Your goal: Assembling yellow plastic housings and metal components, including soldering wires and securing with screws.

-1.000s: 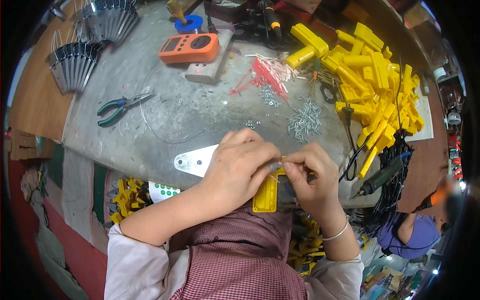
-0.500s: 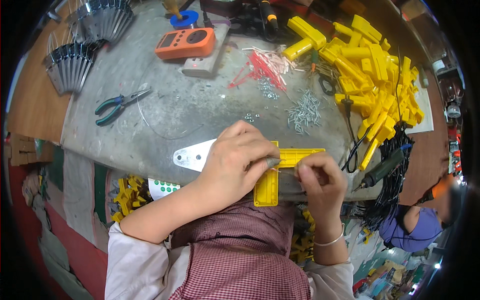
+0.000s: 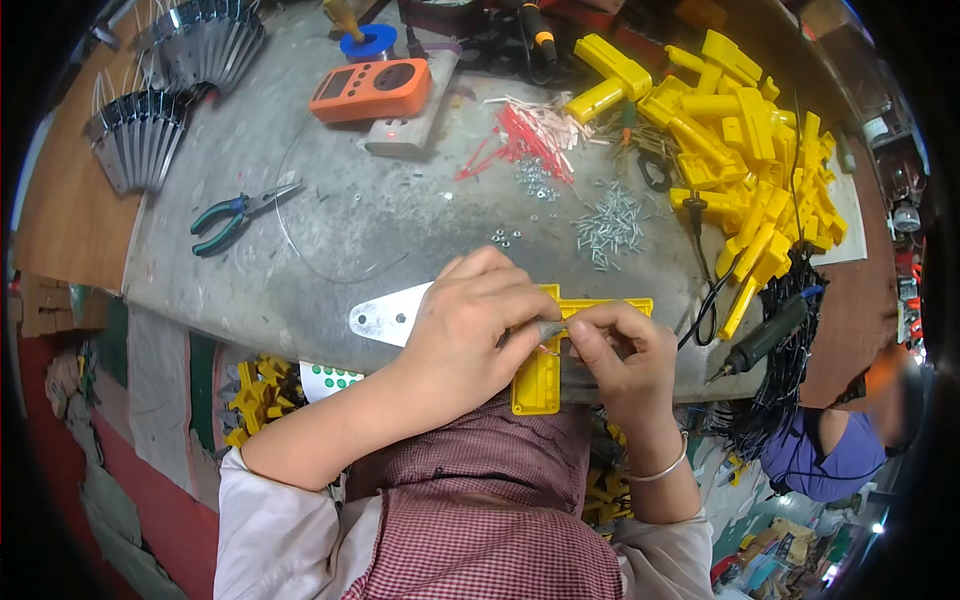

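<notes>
At the lower middle of the frame, on the bench's near edge, the left hand is lying curled over a yellow plastic part, pressing it down beside a metal plate. The right hand is pinching something small against the part; what it is cannot be told. Screws are lying above.

The setting is a small assembly workshop. A worn grey metal workbench fills the view. Far right of the bench lies a heap of identical yellow plastic housings; beside that heap, toward the bench centre, are loose screws and red wire pieces. An orange handheld meter, pliers and stacked metal plates occupy the left.
</notes>
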`<state>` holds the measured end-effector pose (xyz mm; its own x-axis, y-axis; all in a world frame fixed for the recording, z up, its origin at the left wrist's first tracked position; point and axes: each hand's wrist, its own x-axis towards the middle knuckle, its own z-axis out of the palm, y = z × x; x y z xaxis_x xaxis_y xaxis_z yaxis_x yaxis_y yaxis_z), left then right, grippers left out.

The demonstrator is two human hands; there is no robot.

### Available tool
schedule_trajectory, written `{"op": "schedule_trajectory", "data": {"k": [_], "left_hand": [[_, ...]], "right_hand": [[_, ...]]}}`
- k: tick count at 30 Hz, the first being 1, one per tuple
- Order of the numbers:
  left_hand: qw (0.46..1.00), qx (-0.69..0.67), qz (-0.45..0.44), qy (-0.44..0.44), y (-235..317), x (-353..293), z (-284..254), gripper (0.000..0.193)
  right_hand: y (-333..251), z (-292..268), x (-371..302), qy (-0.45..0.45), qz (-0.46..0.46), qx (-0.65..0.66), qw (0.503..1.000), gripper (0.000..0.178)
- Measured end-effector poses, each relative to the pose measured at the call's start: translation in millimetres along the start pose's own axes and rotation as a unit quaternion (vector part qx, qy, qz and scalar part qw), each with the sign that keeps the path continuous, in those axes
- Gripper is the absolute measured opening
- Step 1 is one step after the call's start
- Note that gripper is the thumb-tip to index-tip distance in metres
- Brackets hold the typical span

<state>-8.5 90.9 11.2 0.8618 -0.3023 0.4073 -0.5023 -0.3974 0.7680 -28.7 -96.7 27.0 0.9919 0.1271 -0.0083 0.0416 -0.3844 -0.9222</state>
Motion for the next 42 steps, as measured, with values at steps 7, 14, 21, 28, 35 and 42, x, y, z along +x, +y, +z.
{"op": "schedule_trajectory", "data": {"k": [7,14,21,28,35,42], "left_hand": [[0.999,-0.013,0.035,-0.017,-3,2,-1,0.023],[0.974,0.118,0.191,-0.011,-4,7,-4,0.025],[0.997,-0.043,0.044,-0.052,-11,8,-3,0.024],[0.993,0.015,0.11,-0.05,-9,10,-6,0.025],[0.995,-0.035,0.059,-0.068,-14,11,-3,0.025],[0.994,0.01,0.095,-0.044,-10,7,0,0.022]], "right_hand": [[1,-9,6,-0.053,0.016,0.027,0.998,0.011],[9,-20,25,-0.279,0.217,0.382,0.854,0.012],[-7,-13,8,-0.054,-0.236,-0.254,0.936,0.01],[-6,-25,23,-0.234,0.192,0.209,0.93,0.017],[-2,-16,15,-0.075,-0.22,-0.191,0.953,0.012],[-6,-18,12,-0.134,0.085,0.053,0.986,0.012]]}}
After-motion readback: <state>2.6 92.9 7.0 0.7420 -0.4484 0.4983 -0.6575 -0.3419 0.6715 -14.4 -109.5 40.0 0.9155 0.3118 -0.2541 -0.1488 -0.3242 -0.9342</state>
